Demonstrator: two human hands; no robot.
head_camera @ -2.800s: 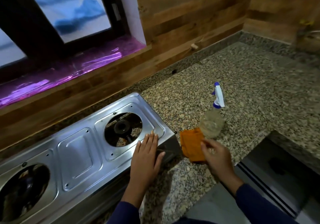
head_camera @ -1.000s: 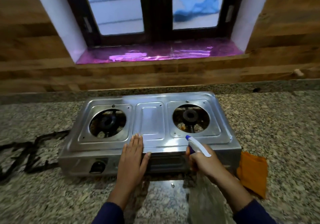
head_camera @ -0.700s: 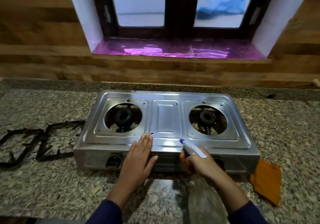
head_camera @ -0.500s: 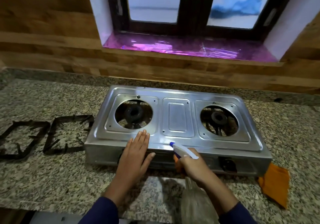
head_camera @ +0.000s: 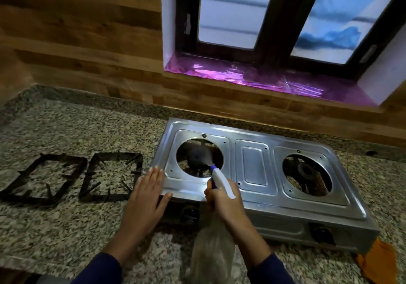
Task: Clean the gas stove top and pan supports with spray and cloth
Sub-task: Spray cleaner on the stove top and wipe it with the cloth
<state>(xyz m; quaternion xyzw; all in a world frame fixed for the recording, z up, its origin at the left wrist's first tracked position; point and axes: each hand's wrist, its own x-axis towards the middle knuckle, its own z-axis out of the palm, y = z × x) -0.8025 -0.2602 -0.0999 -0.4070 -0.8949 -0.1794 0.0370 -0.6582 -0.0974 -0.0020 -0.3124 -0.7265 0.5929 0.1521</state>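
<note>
- The right hand (head_camera: pixel 226 204) is wrapped round the neck of the spray bottle (head_camera: pixel 212 248), with its fingers curled at the trigger. The bottle is tipped forward so that its nozzle (head_camera: pixel 212 167) aims into the left burner opening (head_camera: pixel 198 159). A grey haze just ahead of the nozzle looks like mist landing there.
- The left hand (head_camera: pixel 146 192) lies flat with straight fingers on the front-left corner of the gas stove (head_camera: pixel 252 167) and holds nothing. I judge that it steadies the light steel body against sliding.
- The 2 pan supports (head_camera: pixel 116 154) lie side by side on the counter (head_camera: pixel 66 228), left of the stove and apart from it. That leaves the top bare for spraying and wiping.
- The orange cloth (head_camera: pixel 377 261) lies on the counter at the stove's front-right corner, probably parked within reach for the wiping step.
- The right burner opening (head_camera: pixel 306 175) shows no mist, so spraying seems to be at an early stage.
</note>
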